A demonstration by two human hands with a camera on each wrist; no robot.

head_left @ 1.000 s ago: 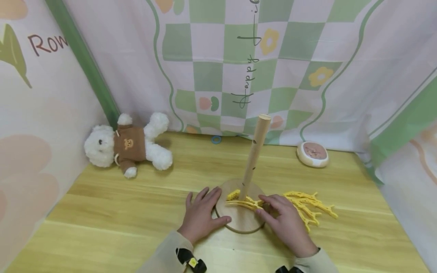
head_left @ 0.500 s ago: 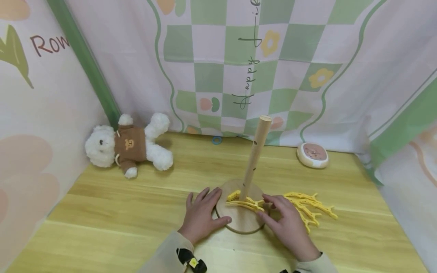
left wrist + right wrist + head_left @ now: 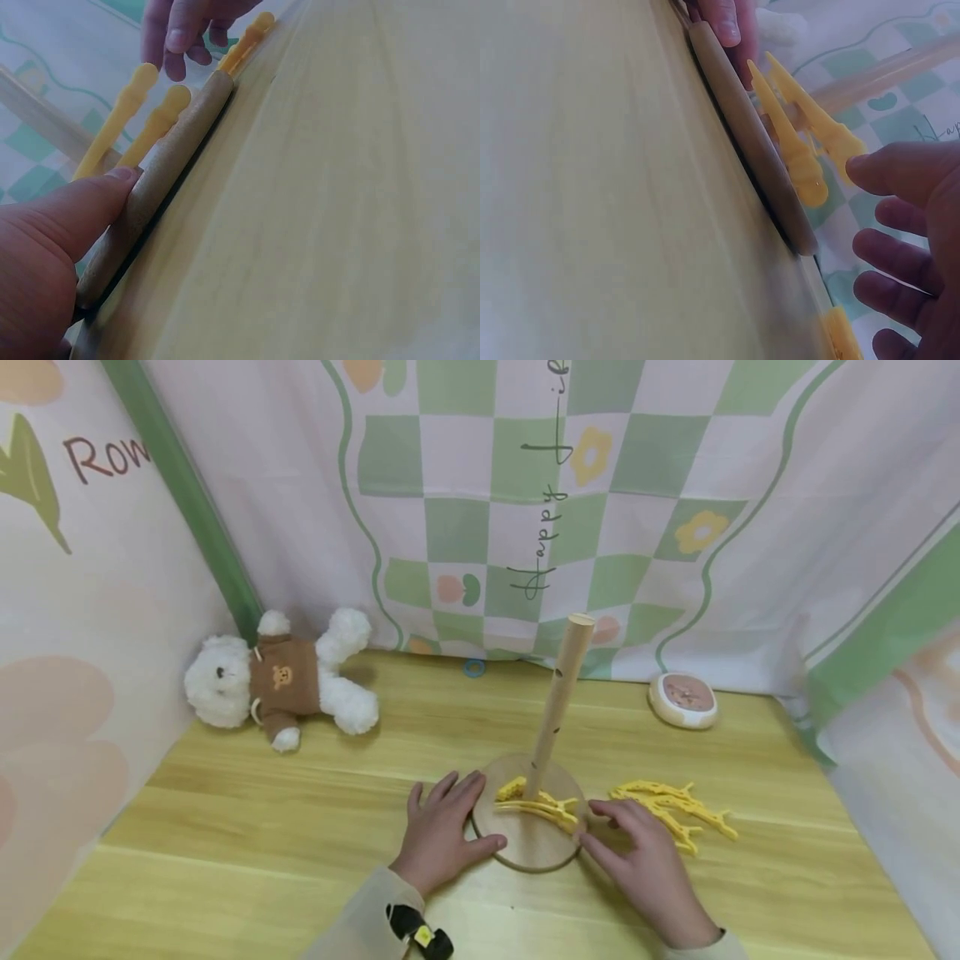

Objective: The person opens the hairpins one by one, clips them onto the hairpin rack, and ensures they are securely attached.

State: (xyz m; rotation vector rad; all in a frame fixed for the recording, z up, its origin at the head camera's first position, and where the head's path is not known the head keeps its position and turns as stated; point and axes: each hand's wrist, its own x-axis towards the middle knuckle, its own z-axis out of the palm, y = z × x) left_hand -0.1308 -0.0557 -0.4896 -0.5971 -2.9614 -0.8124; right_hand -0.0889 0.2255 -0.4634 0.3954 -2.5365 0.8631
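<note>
A wooden post (image 3: 560, 702) rises from a round wooden base (image 3: 525, 852). Yellow branch-shaped plastic pieces (image 3: 543, 811) lie on the base around the foot of the post. My left hand (image 3: 441, 837) rests against the base's left edge, fingers spread and thumb on the near part of its rim, as the left wrist view (image 3: 105, 210) also has it. Just right of the base is my right hand (image 3: 647, 868), its fingers loosely bent with nothing between them. In the right wrist view its thumb (image 3: 892, 171) appears close to a yellow piece (image 3: 832, 139); whether they touch is unclear.
More yellow branch pieces (image 3: 675, 806) lie on the table behind my right hand, partly covered by it. Along the back are a white plush dog (image 3: 285, 681) in a brown top, a blue ring (image 3: 474, 668) and a small pink-faced clock-like object (image 3: 684, 700). A printed curtain (image 3: 525, 527) hangs behind.
My right hand has let go of the yellow piece on the base and drawn back slightly to the right. My left hand, the base and the post stay in place.
</note>
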